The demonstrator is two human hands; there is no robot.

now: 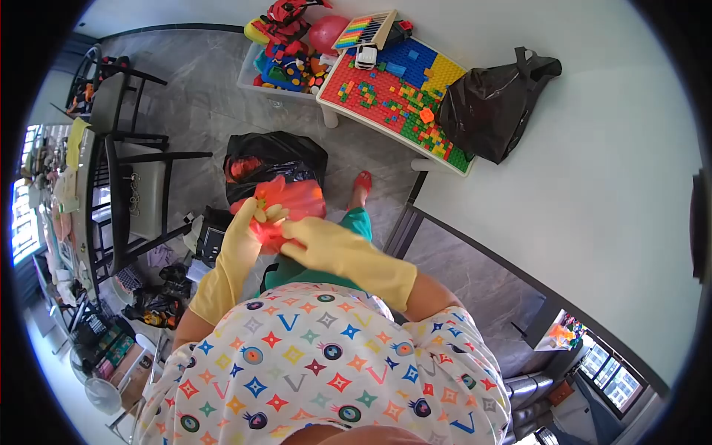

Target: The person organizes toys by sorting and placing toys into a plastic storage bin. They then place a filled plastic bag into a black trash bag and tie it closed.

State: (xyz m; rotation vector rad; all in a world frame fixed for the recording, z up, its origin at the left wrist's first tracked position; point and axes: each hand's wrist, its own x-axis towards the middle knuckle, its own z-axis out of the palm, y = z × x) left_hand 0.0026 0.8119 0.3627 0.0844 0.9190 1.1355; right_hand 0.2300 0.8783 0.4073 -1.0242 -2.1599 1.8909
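Both my hands wear long yellow rubber gloves. A thin, translucent red plastic bag (297, 200) is bunched up in front of my body. My left hand (256, 219) grips it with the fingers curled at its left side. At its lower edge, my right hand (308, 241) is closed on the same bag, knuckles toward me. Part of the bag is hidden behind the gloves. Just beyond it on the floor stands an open black plastic bag (285, 148) with something red inside; I cannot make out what.
A building-brick table (371, 104) with loose bricks carries a filled black bag (493, 107). Left of it stands a toy bin (256, 85). Chairs (144, 196) and a cluttered table (70, 185) line the left. Dark bags (159, 297) lie on the floor.
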